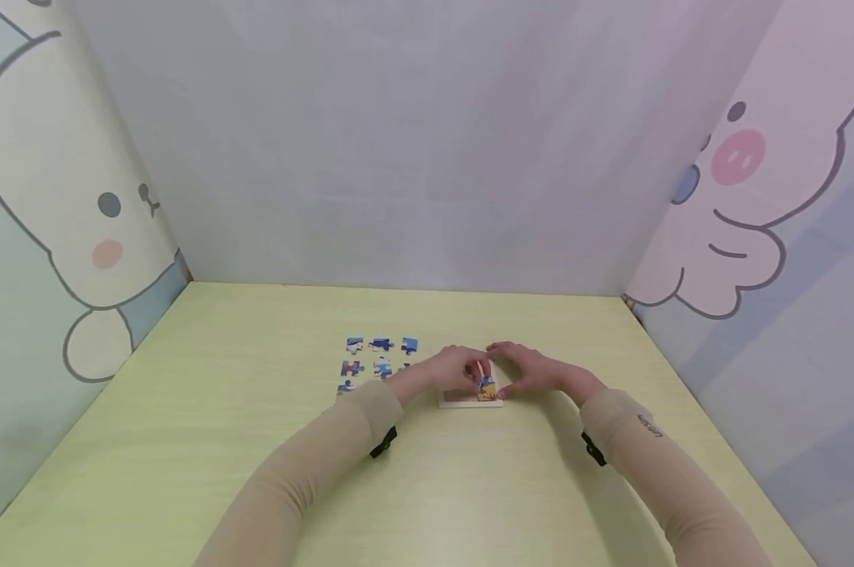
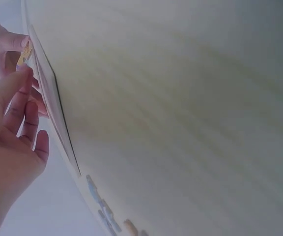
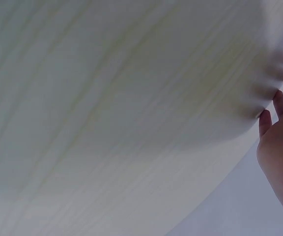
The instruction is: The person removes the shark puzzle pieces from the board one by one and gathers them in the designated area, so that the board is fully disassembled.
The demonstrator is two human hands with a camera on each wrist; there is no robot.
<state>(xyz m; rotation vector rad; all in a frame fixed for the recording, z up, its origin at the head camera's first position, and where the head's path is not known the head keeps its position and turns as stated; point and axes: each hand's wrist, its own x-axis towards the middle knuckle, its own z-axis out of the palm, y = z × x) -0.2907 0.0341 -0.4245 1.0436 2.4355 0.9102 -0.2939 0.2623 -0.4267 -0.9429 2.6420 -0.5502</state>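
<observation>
My left hand [image 1: 451, 368] is over a white-edged puzzle tray [image 1: 462, 405], its thumb and index finger pinching a small blue puzzle piece [image 1: 485, 381]. Just in front of those fingertips, an orange-yellow puzzle piece [image 1: 488, 393] lies in the tray's near right corner. In the left wrist view the left hand [image 2: 14, 123] has its fingertips together by the yellow piece [image 2: 25, 53]; what they pinch is mostly hidden. Along the tray's right side rests my right hand [image 1: 533, 370], fingers spread, thumb by the near corner. The right wrist view catches only part of the right hand [image 3: 281, 142].
Left of the tray, several loose puzzle pieces [image 1: 381, 367] lie in rows, some hidden behind the left forearm. Pale yellow table [image 1: 257, 339] surrounds them. A grey back wall [image 1: 413, 157] and cartoon-printed side panels [image 1: 810, 260] enclose the table.
</observation>
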